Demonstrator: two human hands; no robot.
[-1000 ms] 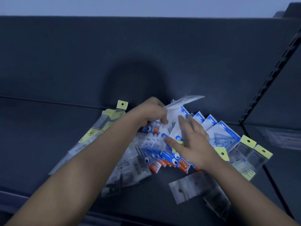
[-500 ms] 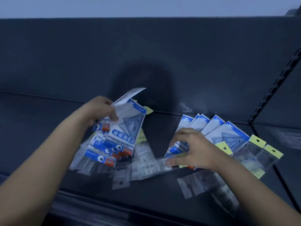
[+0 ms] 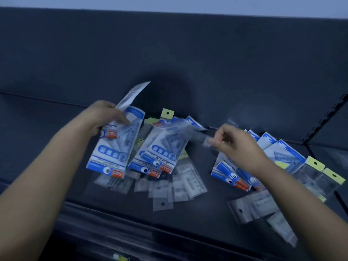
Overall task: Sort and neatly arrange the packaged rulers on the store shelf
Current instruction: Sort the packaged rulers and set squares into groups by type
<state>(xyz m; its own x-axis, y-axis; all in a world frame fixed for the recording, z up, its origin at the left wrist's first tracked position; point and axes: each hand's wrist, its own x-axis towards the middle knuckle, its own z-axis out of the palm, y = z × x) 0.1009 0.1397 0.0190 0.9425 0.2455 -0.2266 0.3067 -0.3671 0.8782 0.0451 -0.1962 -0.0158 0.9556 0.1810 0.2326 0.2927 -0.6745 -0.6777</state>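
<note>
Dark grey shelf [image 3: 197,219] carries the packaged rulers [image 3: 150,166] in two loose heaps, one at the middle and one at the right, partly under the right forearm. The left hand [image 3: 105,117] holds a blue-and-white packet [image 3: 111,153] raised beside the middle heap, fingers curled round its upper end. The right hand [image 3: 239,146] pinches the clear end of a blurred packet [image 3: 169,140].

Dark store shelf [image 3: 188,213], blue-and-white ruler packs [image 3: 228,171] fanned on it, clear sleeves [image 3: 251,206] near front edge
</note>
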